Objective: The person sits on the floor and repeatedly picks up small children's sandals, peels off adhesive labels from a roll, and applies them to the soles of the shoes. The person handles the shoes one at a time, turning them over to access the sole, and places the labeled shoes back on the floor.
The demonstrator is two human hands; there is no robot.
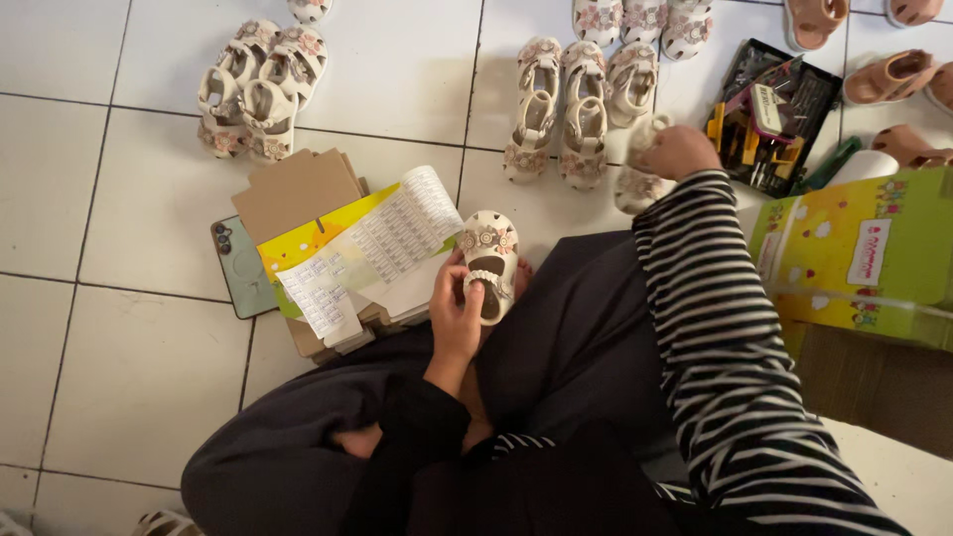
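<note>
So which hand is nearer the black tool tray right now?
Right. The right hand grips a sandal just left of the black tool tray. The left hand holds a cream sandal near the lap, much farther away.

head camera looks steeply down, close, at floor [129, 377].

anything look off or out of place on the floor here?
Mostly tidy: sandals stand in pairs. One oddity: a green phone lies half buried under the flattened cardboard and label sheets, beside the left hand holding a cream sandal.
</note>
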